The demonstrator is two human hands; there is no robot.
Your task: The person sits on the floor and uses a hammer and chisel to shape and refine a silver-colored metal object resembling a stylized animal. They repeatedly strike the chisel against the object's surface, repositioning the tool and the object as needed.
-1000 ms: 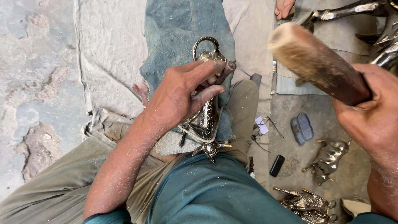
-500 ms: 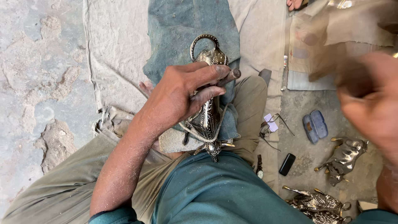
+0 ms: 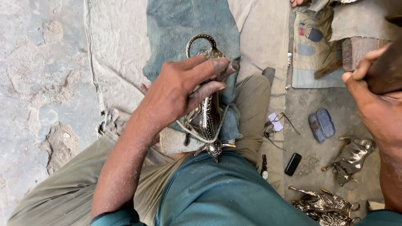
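My left hand [image 3: 180, 88] rests on an ornate silver-coloured metal piece [image 3: 206, 119] lying on my lap. Thumb and fingers pinch a short metal punch [image 3: 228, 69] against it. The piece has a ring-shaped loop [image 3: 201, 39] at its far end and lies over a blue cloth [image 3: 188, 25]. My right hand [image 3: 372, 104] is at the right edge, closed around a thick dark wooden mallet handle [image 3: 387, 71]; most of the mallet is out of frame.
On the ground to the right lie a blue case [image 3: 321, 124], spectacles [image 3: 277, 124], a small black object [image 3: 292, 164], a wristwatch [image 3: 264, 168] and several cast metal figures [image 3: 351, 157]. A brick [image 3: 356, 52] sits at the back right. Bare concrete lies to the left.
The mallet, held high and in full view a second ago, swung as a blur and now sits at the right edge. My left hand stays on the metal piece.
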